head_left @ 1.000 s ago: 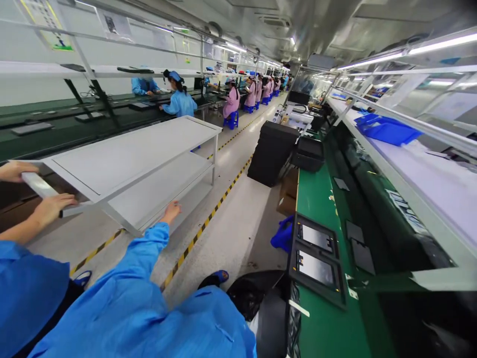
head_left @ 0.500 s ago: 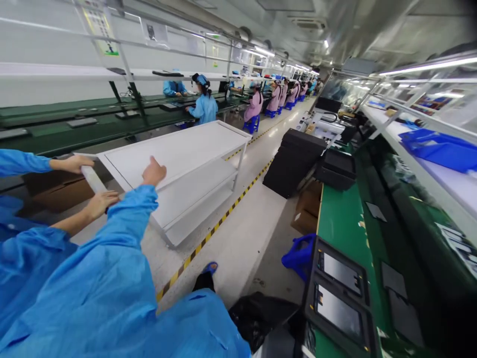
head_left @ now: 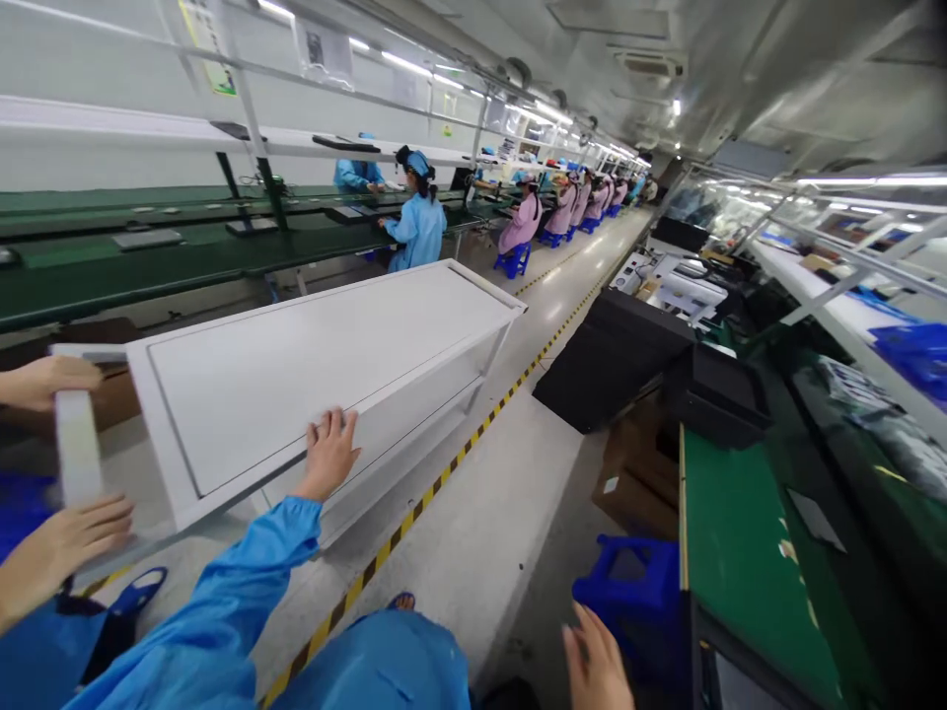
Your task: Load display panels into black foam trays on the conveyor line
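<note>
A white shelved cart (head_left: 311, 365) stands in front of me, with a flat rimmed top and lower shelves. My left hand (head_left: 330, 459), in a blue sleeve, has its fingers hooked over the near long rim of the top. Low at the right, my right hand (head_left: 598, 663) hangs in the air with its fingers apart, holding nothing. It is nearest to a blue plastic stool (head_left: 636, 582). At the left, a co-worker's hands (head_left: 66, 542) are on the white end handle (head_left: 78, 444) of the cart.
A black-and-yellow floor tape (head_left: 436, 483) runs along the aisle. On the right stand a green workbench (head_left: 755, 532), a brown carton (head_left: 640, 478) and a stack of black trays (head_left: 603, 355). People in blue and pink sit along the far-left green bench (head_left: 199, 258).
My left hand went from pointing above the cart to its near rim. My right hand came into view. The view shifted, and the cart and its handle appear closer.
</note>
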Available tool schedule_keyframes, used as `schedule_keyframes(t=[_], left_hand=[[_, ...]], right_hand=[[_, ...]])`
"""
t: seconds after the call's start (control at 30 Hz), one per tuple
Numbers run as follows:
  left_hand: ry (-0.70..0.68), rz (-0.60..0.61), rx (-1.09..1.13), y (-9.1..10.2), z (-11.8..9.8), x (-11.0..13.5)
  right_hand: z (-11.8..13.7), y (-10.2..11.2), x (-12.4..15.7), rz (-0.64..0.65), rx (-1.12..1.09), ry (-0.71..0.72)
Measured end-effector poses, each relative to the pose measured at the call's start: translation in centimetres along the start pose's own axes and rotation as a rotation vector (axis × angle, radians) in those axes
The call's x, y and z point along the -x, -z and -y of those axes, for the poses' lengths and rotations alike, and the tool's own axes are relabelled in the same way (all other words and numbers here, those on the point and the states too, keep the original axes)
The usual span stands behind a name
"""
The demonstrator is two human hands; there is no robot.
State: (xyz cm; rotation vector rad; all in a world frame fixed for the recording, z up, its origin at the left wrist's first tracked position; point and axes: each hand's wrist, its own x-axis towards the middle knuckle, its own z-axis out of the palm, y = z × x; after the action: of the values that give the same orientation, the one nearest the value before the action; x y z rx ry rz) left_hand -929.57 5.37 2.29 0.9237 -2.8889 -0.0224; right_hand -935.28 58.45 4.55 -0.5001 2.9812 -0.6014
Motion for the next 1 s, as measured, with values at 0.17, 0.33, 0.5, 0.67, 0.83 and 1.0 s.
schedule_keyframes(t=[0.17,0.33,0.5,0.67,0.83,1.0], left_hand=[[0.055,-0.172,-0.051,-1.8,3.8,-1.2],[0.074,-0.193,0.006,-2.2,8.1,-5.0],[0.123,-0.157,-0.005,-2.9,11.7,-10.0],[0.228,-0.074,-0.092,-3.2,13.8,-14.1],[0.309,-0.026,-0.123,-3.6,15.6,-17.8],[0.402,-0.013,-0.107,-4.1,17.8,-21.4]], right_hand=[[7.3,-5.2,-2.5,0.339,-0.075,-0.059],[9.2,-7.3,-5.1,0.613,0.012,-0.087],[6.5,-10.4,-7.2,0.803,0.124,-0.090],[3.3,-12.7,-12.7,0.825,0.135,0.000],[1.7,-12.7,-20.0,0.761,0.141,0.061],[1.5,-12.7,-24.7,0.768,0.178,0.097]])
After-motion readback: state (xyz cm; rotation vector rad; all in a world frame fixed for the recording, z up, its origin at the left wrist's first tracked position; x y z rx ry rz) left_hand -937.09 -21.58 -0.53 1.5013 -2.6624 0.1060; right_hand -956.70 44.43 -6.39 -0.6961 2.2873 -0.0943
